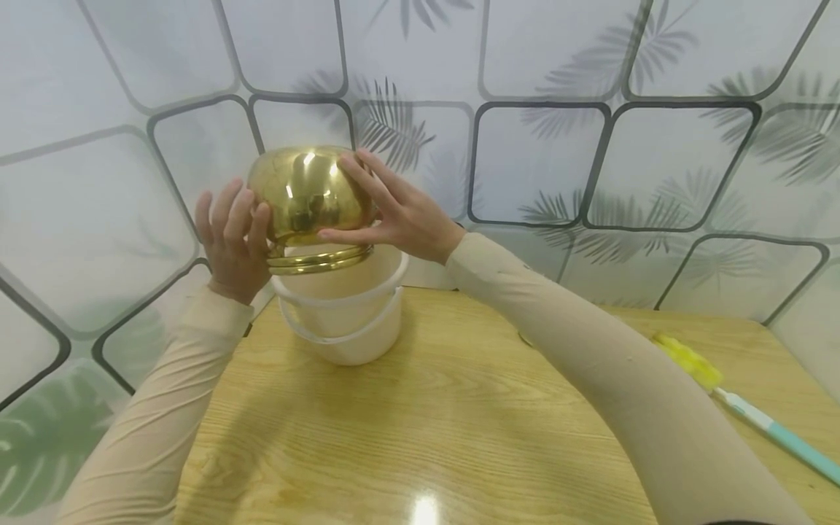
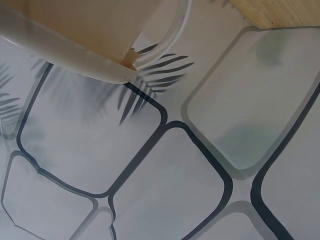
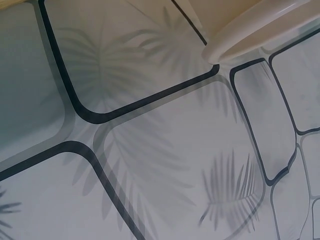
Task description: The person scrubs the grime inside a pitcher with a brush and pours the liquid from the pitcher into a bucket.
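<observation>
A shiny brass pot is held bottom up above a white bucket in the head view, its flared rim turned down toward the bucket's mouth. My left hand grips the pot's left side. From the right, my right hand holds it too, fingers over the upper side and thumb along the lower part near the neck. The bucket stands upright on the wooden table, its handle hanging in front. Part of the bucket's rim crosses the left wrist view, and the right wrist view catches its rim. Neither wrist view shows a hand.
A cleaning brush with a yellow sponge head and a white and turquoise handle lies at the table's right, partly behind my right sleeve. Wall covering with leaf patterns stands close behind the bucket and along the left.
</observation>
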`<action>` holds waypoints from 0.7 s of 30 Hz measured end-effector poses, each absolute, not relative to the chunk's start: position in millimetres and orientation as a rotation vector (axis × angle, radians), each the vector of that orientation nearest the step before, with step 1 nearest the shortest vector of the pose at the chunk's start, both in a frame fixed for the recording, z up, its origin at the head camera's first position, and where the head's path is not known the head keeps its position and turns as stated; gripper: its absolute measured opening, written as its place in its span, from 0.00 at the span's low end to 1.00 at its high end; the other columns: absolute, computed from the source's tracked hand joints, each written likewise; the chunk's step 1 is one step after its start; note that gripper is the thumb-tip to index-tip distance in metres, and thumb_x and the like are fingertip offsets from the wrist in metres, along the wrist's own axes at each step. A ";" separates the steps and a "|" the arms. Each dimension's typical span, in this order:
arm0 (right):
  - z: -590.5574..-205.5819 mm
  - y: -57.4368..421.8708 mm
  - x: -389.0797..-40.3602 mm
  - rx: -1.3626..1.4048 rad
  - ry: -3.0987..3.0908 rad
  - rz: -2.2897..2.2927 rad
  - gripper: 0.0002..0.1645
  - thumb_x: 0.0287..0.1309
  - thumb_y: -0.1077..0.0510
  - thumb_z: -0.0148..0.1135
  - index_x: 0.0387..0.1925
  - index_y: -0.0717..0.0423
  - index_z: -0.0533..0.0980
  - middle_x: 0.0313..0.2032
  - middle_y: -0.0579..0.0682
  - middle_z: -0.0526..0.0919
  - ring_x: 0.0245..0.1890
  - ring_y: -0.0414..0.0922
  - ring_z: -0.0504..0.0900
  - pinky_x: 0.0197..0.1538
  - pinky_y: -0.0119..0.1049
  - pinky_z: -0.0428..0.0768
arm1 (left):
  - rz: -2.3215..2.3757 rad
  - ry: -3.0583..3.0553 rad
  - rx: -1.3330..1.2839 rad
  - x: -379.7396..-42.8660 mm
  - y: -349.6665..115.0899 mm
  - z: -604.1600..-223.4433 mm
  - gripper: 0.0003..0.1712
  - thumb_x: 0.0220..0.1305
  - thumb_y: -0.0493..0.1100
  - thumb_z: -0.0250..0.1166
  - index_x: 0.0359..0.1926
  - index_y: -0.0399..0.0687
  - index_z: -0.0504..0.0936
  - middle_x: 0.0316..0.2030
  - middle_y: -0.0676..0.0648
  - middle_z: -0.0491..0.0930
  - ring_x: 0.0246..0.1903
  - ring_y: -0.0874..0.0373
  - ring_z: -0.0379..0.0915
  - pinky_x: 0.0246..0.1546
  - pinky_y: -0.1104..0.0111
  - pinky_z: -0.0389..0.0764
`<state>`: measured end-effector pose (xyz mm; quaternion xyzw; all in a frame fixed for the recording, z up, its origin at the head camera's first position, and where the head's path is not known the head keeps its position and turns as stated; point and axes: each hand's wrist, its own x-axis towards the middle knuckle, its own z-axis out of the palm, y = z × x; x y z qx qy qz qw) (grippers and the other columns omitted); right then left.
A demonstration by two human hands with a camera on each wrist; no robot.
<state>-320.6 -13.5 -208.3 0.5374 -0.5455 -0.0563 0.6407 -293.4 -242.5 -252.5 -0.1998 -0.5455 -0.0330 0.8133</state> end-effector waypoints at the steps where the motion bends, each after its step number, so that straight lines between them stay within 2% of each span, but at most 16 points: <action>1: -208.2 -13.6 -320.7 1.226 -1.244 -0.127 0.45 0.54 0.78 0.48 0.51 0.20 0.72 0.55 0.67 0.68 0.59 0.63 0.70 0.66 0.42 0.64 | -0.071 -1.165 -0.427 -293.6 -242.7 -252.7 0.49 0.49 0.24 0.57 0.65 0.72 0.56 0.53 0.56 0.67 0.55 0.53 0.70 0.61 0.51 0.64; 13: -204.9 -13.6 -321.2 1.224 -1.225 -0.144 0.46 0.52 0.79 0.48 0.52 0.21 0.72 0.55 0.67 0.68 0.59 0.63 0.70 0.67 0.42 0.63 | -0.072 -1.149 -0.410 -290.8 -239.2 -247.9 0.50 0.48 0.23 0.57 0.65 0.72 0.55 0.54 0.57 0.66 0.55 0.54 0.69 0.62 0.51 0.64; 21: -201.2 -15.7 -320.3 1.230 -1.206 -0.104 0.41 0.55 0.77 0.48 0.51 0.23 0.73 0.54 0.66 0.70 0.58 0.62 0.72 0.65 0.42 0.65 | -0.080 -1.103 -0.387 -287.1 -234.6 -239.9 0.54 0.46 0.20 0.55 0.66 0.74 0.55 0.53 0.57 0.66 0.54 0.54 0.69 0.62 0.51 0.63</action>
